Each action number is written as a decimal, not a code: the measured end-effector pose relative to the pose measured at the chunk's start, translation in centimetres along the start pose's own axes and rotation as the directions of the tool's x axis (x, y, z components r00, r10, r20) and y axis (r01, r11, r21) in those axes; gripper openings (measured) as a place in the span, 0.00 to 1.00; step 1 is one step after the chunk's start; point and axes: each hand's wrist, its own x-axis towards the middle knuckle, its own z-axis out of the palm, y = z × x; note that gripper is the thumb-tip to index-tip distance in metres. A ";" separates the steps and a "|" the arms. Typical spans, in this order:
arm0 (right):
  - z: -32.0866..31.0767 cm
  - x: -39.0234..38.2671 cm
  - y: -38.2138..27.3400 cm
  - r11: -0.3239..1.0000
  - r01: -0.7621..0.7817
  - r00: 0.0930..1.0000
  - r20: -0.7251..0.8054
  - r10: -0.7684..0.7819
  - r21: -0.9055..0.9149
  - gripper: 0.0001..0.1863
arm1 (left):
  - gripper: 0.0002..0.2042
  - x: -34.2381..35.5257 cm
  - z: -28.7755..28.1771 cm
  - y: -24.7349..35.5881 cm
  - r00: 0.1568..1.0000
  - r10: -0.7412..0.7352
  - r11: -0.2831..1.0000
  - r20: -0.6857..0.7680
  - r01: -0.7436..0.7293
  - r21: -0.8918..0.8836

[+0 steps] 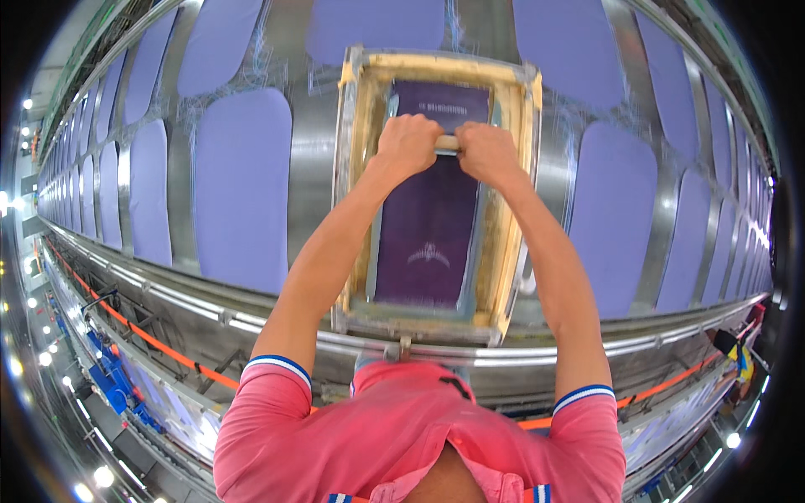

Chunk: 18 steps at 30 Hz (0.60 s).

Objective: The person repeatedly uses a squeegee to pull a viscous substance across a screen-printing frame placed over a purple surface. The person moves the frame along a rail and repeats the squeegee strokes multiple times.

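Observation:
A screen-printing frame [524, 197] with taped, worn edges lies on the metal table in front of me. Dark purple mesh [428, 222] fills its middle, with a pale emblem near its lower end. My left hand [409, 144] and my right hand [488, 155] are both closed on a squeegee [448, 144], whose pale handle shows between them. The squeegee stands across the upper part of the mesh. Its blade is mostly hidden beneath my hands.
Lilac fabric panels [243, 189] with rounded corners lie in rows along the long metal table [314, 168]. Another panel [616, 214] lies right of the frame. A metal rail [520, 354] runs along the table's near edge. Behind me, an orange rail [168, 344] borders a further table.

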 end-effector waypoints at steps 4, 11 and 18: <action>2.5 -11.4 -6.5 0.998 0.051 0.998 0.035 -0.053 0.043 0.06 | 0.08 -13.5 3.7 3.9 0.998 -0.013 0.990 -0.054 0.005 -0.143; 7.2 -26.8 -13.7 0.992 0.017 0.999 0.041 -0.022 0.122 0.07 | 0.13 -29.2 6.9 9.9 1.000 0.019 0.972 -0.011 -0.021 -0.235; 2.6 -13.4 -7.3 0.992 -0.061 0.996 0.074 0.052 0.114 0.08 | 0.11 -14.5 3.1 4.1 0.997 -0.008 0.998 0.071 0.013 -0.064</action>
